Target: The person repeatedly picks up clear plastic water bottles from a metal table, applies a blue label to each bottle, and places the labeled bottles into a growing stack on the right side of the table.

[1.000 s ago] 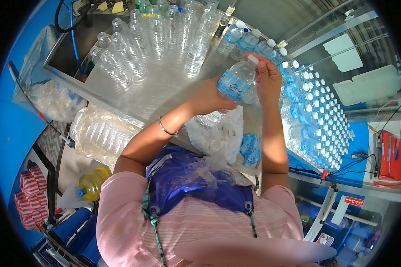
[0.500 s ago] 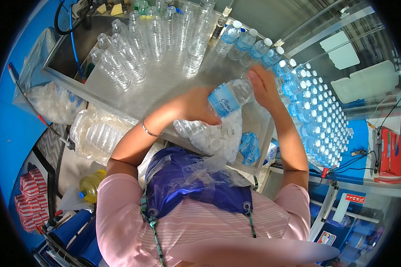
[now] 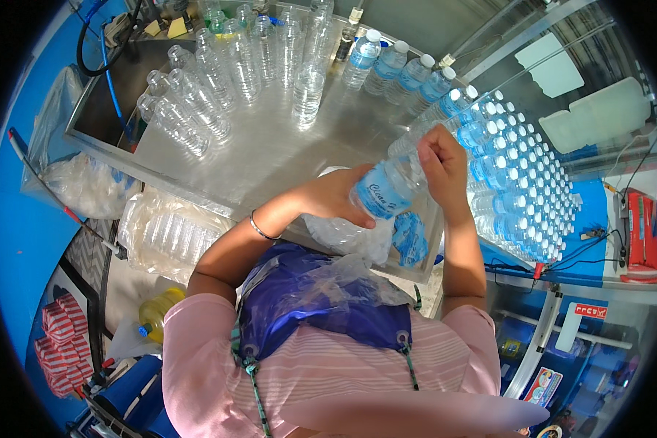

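Note:
Over the front of the steel table, my left hand wraps round the lower body of a clear plastic water bottle with a blue label. The bottle lies tilted, its top pointing up and right. My right hand is closed about the neck end, fingers curled; whether a cap is there is hidden. Below the bottle sits a clear bag of white caps, partly covered by my left hand. Beside it lies a crumpled bundle of blue labels.
Clear, uncapped bottles stand on the steel table at the back left. Capped, labelled bottles line its back edge. Many more capped bottles crowd the right side. A sink lies far left, bagged bottles below it.
The bottle has come slightly lower and to the right with both hands on it. My right hand has dropped a little, its fingers now more curled. The whole view has shifted slightly.

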The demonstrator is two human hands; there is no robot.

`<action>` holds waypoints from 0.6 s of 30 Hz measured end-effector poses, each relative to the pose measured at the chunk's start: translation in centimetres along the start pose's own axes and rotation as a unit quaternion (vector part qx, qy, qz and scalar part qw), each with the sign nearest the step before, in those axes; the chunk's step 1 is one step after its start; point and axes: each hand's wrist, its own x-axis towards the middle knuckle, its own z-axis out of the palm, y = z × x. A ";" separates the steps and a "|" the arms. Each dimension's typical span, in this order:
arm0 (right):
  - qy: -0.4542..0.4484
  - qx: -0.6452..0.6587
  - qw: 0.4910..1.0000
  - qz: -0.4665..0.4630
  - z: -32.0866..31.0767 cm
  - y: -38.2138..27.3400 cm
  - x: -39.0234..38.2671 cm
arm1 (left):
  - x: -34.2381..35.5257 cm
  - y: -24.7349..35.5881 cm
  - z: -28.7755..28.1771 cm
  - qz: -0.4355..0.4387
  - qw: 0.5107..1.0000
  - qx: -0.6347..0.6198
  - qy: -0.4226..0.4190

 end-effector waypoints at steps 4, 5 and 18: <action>0.057 -0.099 0.993 0.040 -3.8 0.4 -1.9 | 0.4 -1.0 0.3 0.004 0.987 0.135 0.089; 0.098 -0.167 0.977 0.092 -4.9 1.0 -1.9 | 0.3 -1.3 0.1 0.004 0.982 0.155 0.110; 0.164 -0.460 0.867 0.097 -11.3 15.6 5.0 | 0.9 -2.5 1.4 -0.016 0.972 0.229 0.046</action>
